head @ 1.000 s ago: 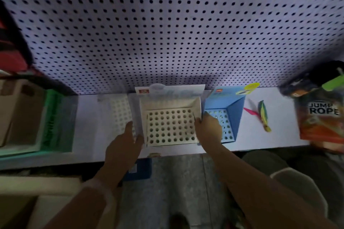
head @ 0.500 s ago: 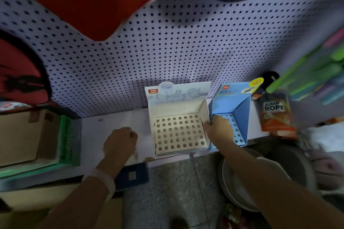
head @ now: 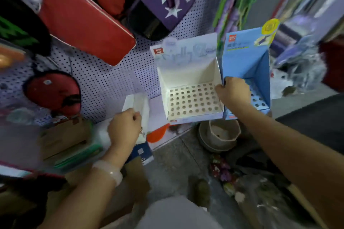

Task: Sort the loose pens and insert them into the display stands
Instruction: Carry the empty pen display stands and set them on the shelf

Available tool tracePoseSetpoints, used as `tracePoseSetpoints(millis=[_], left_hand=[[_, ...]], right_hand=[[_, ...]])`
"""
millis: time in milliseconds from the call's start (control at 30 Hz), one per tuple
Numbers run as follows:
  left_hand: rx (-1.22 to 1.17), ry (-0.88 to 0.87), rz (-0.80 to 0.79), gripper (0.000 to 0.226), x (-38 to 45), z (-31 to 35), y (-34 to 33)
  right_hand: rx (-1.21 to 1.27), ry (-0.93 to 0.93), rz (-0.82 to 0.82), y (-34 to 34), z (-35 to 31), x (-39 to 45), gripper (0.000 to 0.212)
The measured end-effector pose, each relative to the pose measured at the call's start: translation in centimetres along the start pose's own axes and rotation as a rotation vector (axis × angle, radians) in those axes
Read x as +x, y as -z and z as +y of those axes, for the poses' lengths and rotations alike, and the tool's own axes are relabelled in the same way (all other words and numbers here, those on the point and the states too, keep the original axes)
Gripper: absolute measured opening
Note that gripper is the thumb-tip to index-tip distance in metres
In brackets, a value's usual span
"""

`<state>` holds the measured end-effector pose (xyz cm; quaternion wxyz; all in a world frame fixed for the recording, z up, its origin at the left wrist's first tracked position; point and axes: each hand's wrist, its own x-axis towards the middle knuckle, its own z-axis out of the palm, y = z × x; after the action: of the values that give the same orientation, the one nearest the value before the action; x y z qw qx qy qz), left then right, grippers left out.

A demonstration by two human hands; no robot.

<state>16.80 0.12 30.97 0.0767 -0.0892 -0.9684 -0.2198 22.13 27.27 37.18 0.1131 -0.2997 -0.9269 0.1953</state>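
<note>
Your right hand (head: 233,92) pinches the shared wall between the white display stand (head: 191,83) and the blue display stand (head: 247,72), both upright on the shelf edge, while your left hand (head: 124,128), farther left, grips a white packet (head: 138,107); no pens show.

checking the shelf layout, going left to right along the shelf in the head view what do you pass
cardboard box → left hand gripping a white stand → white display stand → right hand → blue display stand

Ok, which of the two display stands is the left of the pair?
The white stand, with the cream hole grid; the blue stand sits on its right.
</note>
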Motion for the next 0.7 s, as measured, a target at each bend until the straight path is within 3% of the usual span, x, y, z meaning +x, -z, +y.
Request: tracePoseSetpoints(millis=[167,367,700], left_hand=[[-0.110,-0.152,0.098,0.034,-8.3,3.4,4.7],[-0.187,-0.226,-0.099,0.036,-14.1,7.5,4.4],[-0.220,-0.667,-0.314,0.031,-29.2,16.6,3.6]], right_hand=[[0.132,-0.129,0.085,6.0,3.7,-11.4,0.044],[0.189,-0.436,0.107,8.7,11.2,-24.8,0.041],[0.119,-0.846,0.319,15.5,23.6,-48.1,0.043]])
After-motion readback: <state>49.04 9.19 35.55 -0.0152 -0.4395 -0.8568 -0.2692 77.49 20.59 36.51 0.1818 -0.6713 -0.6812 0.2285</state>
